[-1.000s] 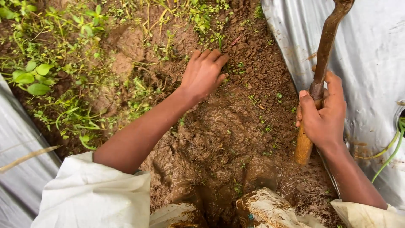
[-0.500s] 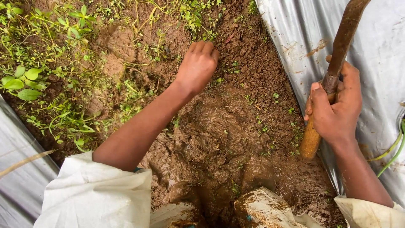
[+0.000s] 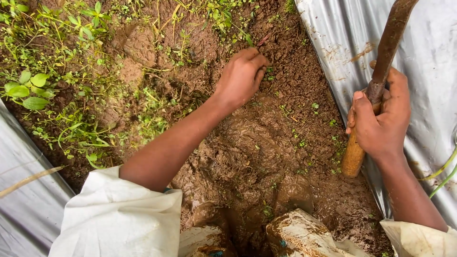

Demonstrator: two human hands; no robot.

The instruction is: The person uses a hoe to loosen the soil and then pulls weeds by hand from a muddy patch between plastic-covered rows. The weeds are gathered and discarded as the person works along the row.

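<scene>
- The tool point(image 3: 381, 81) is cut off by the top frame edge; its working end is not in view, so its kind cannot be told.
- The right hand point(image 3: 381, 121) covers the middle of the tool's handle; only the pale butt end below the fist and the dark, mud-coated shaft above it show.
- The fingertips of the left hand point(image 3: 242, 78) are curled down into the soil point(image 3: 266, 143); whether they pinch anything cannot be told.
- The muddy knees point(image 3: 295, 235) at the bottom edge are cut off by the frame.
- The left hand rests on the soil well to the left of the tool, knuckles up, fingers bent together, beside a few small seedlings point(image 3: 269, 72).
- The right hand is clamped round the handle, thumb up along the shaft.
- Silver sheet point(image 3: 428, 47) lies directly under and right of the tool; a second strip of sheet point(image 3: 24, 190) lies far left of it.
- Weeds point(image 3: 57, 71) cover the ground far left of the tool, beyond the left hand.
- A green stem point(image 3: 442, 173) crosses the sheet just right of the tool's butt end.
- White sleeves point(image 3: 119, 219) cover both upper arms.
- The tool's long axis runs steeply, butt end low and near the soil's edge, shaft leaning up and to the right, out of frame.
</scene>
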